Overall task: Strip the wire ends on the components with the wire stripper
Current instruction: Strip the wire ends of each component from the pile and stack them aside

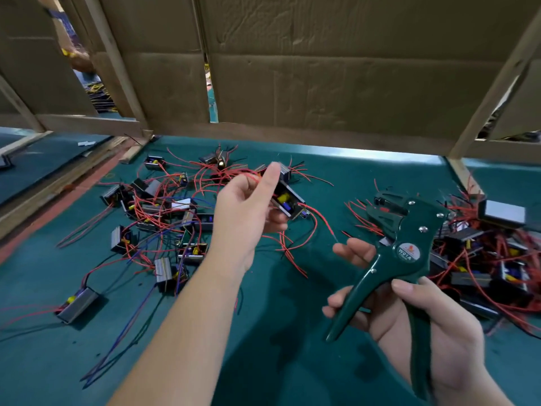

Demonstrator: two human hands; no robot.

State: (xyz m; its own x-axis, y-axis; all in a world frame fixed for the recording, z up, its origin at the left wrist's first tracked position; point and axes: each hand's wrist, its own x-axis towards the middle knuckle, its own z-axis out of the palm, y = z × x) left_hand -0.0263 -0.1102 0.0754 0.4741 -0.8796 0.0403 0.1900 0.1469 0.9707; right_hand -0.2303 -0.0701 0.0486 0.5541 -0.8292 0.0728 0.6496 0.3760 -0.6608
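My left hand (248,206) holds a small boxed component (288,202) above the green table, its index finger raised. Red wires (317,218) trail from the component down to the right; one wire tip ends just above my right hand's fingers. My right hand (409,312) grips the handles of a dark green wire stripper (407,244), jaws pointing up and to the left. The jaws hold no wire.
Several loose components with red and blue wires (164,212) lie scattered on the green table (278,332) at the left. A denser pile (491,259) sits at the right. Cardboard panels (336,68) and wooden frames wall off the back.
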